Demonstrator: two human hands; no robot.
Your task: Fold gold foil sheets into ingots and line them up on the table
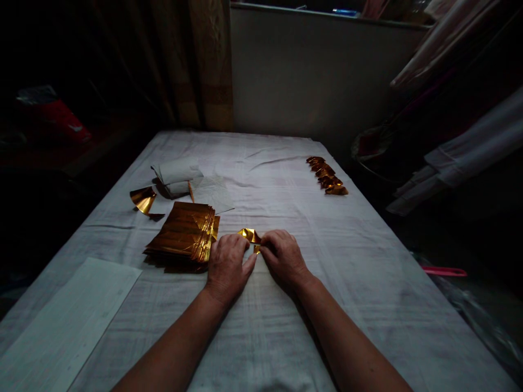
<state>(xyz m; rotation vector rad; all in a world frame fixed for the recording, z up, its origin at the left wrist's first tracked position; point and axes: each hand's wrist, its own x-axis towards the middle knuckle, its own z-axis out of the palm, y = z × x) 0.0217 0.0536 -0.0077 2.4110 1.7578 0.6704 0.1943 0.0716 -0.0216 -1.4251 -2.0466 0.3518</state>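
Between my two hands, near the middle of the cloth-covered table, is a small folded piece of gold foil paper [249,235]. My left hand [229,260] grips its left side, fingers curled over it and thumb pointing toward the right hand. On the other side my right hand [283,255] pinches the foil's right edge. Close to my left hand lies a thick stack of gold foil sheets [180,231], its right edges crumpled. Several folded gold foil pieces [327,175] sit in a row at the far right of the table.
A curled gold foil scrap [143,200] and a grey-white paper wrapping [177,171] lie behind the stack. A pale flat sheet [77,321] is at the front left. Light cloth [469,147] hangs beyond the right edge, above a pink handle [444,271].
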